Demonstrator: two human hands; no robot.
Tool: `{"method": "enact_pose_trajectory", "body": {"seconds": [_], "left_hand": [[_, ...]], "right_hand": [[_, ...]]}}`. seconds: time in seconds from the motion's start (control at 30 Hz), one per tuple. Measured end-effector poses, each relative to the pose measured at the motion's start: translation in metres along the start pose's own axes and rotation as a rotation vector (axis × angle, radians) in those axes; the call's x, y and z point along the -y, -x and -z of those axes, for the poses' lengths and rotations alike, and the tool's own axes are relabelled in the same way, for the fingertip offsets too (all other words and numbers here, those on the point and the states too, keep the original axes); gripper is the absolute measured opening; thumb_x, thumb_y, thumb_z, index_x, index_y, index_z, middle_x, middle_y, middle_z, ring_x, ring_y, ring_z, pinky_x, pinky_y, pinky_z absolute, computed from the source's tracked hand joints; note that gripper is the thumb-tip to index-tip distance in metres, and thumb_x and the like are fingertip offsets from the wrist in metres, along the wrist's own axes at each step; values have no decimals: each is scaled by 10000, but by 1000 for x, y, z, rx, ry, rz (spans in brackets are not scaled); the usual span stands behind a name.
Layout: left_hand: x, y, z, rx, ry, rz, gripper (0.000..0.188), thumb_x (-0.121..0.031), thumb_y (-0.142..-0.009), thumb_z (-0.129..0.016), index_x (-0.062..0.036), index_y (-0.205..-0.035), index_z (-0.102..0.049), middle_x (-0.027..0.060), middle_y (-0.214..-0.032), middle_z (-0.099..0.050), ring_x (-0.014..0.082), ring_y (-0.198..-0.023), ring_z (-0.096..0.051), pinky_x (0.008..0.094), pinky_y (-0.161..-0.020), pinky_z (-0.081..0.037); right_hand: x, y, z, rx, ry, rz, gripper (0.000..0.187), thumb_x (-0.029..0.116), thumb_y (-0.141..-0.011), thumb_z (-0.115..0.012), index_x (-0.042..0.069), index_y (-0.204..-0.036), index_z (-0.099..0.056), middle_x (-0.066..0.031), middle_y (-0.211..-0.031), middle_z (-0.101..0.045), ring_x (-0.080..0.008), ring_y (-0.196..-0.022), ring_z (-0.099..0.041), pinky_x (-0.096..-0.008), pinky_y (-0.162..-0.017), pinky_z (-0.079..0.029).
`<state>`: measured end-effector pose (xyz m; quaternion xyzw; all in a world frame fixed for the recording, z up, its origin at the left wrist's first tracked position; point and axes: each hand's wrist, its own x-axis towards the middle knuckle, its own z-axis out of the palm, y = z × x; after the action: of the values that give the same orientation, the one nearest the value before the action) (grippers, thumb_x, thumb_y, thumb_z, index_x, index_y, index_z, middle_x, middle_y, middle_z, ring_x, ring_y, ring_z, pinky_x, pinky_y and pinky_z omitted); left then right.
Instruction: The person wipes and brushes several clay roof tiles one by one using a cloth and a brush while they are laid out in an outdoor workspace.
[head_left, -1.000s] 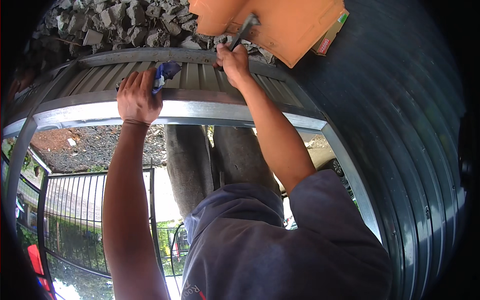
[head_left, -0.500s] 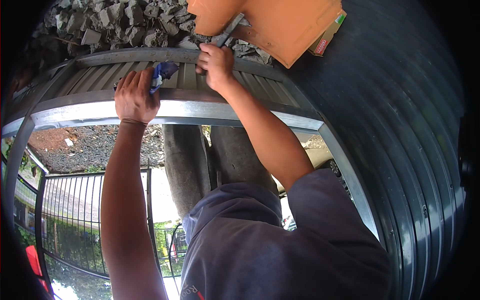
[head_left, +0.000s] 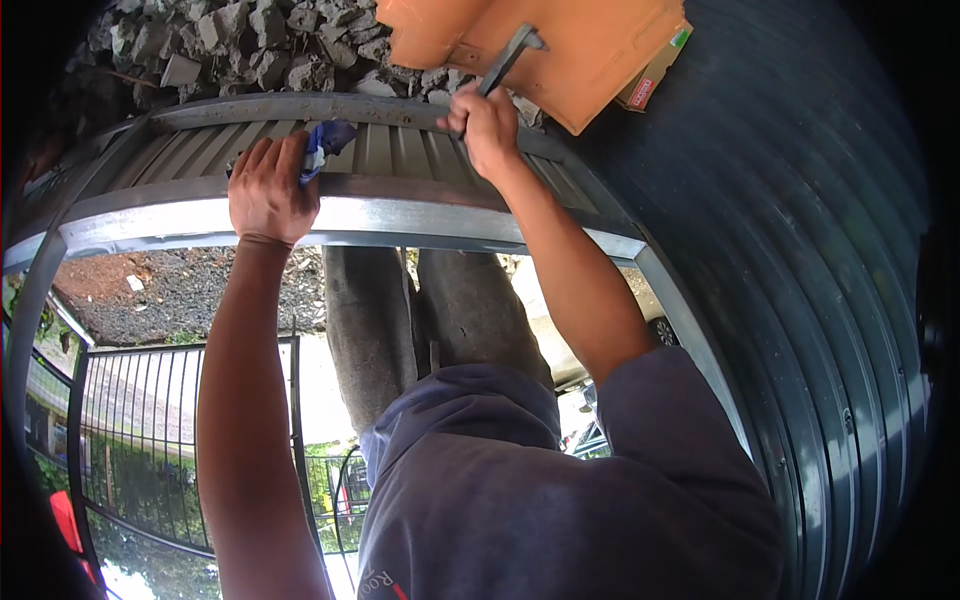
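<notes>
My left hand (head_left: 272, 190) is closed at the upper edge of the silver metal beam (head_left: 390, 215). From its thumb side sticks a crumpled blue and white piece (head_left: 325, 145), cloth or wrapper, I cannot tell which. A small dark end shows at the other side of that fist; the rest is hidden by the fingers. Farther right, my right hand (head_left: 488, 130) is wrapped round the handle of a dark metal hammer (head_left: 510, 60). Its short head points up and away, above an orange-brown cardboard sheet (head_left: 570, 75).
Broken grey rubble (head_left: 240, 45) lies beyond the frame. Ribbed metal sheeting (head_left: 400, 155) fills the strip behind the beam, and a dark corrugated wall (head_left: 800, 300) rises at right. A flattened carton (head_left: 655, 80) sits by the cardboard. Below are gravel (head_left: 200, 300) and a black barred gate (head_left: 180, 430).
My right hand has moved right and slightly down with the hammer, whose head now lies over the cardboard. My left hand has stayed at the beam with the blue and white piece.
</notes>
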<state>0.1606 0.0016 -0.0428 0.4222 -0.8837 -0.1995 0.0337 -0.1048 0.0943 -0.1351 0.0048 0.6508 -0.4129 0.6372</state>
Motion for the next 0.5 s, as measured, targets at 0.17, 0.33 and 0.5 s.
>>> {"method": "enact_pose_trajectory", "body": {"seconds": [0.17, 0.33, 0.5], "left_hand": [[6, 6, 0, 42, 25, 32, 398, -137, -784, -678, -76, -1176, -649, 122, -1015, -707, 357, -995, -675, 454, -888, -523], [5, 7, 2, 92, 19, 55, 382, -143, -799, -675, -75, -1174, -653, 129, -1013, -707, 361, -1001, -676, 460, -900, -523], [1, 2, -1, 49, 30, 27, 402, -145, -793, -683, -80, -1189, -653, 137, -1002, -702, 366, -990, -678, 467, -901, -523]], "right_hand": [[-17, -3, -35, 65, -8, -33, 77, 9, -911, -601, 24, -915, -526, -47, -767, -551, -140, -599, -532, -382, -627, -597], [-2, 5, -5, 140, 84, -86, 111, 31, -942, -634, 34, -991, -534, -39, -788, -558, -135, -640, -550, -376, -665, -604], [-14, -4, -19, 13, 163, -15, 115, 79, -991, -644, 22, -978, -545, -47, -819, -571, -148, -685, -576, -381, -699, -613]]}}
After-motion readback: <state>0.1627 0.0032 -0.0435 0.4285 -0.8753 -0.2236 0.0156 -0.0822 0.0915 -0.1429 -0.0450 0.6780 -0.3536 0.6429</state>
